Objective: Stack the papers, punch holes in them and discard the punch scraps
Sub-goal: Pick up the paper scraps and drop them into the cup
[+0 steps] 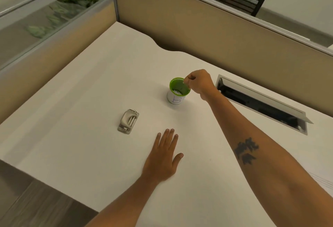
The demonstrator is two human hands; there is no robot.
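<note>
Punch scraps (177, 92) are seen as pale flecks at the bottom of a small cup (176, 98), white outside with a green rim and lining and a hand-drawn mark on its side. The cup stands upright on the white desk (81, 118), just beside the right hand.

The right hand (200, 83) is held over the cup's rim, fingertips pinched together and pointed down into the opening. Whether a scrap is held in the pinch cannot be told; anything there is too small to resolve. The left hand (163, 158) is laid flat on the desk, fingers spread, nothing held.

The hole punch (128, 122), grey metal, sits on the desk left of the cup, well apart from both hands. A few sheets, probably the papers (322, 179), are partly visible at the right frame edge.

Judgement: the discard step is in hand and the task is near its end.

Handling: the scraps are judged to be near weightless, limp and prone to cling to skin or drift. They are best taken in a fingertip pinch and released low inside the cup. The cup is judged light and easily tipped; it should be held round its wall, not by the rim.

A recessed cable tray (261, 104) lies open to the right of the cup.
</note>
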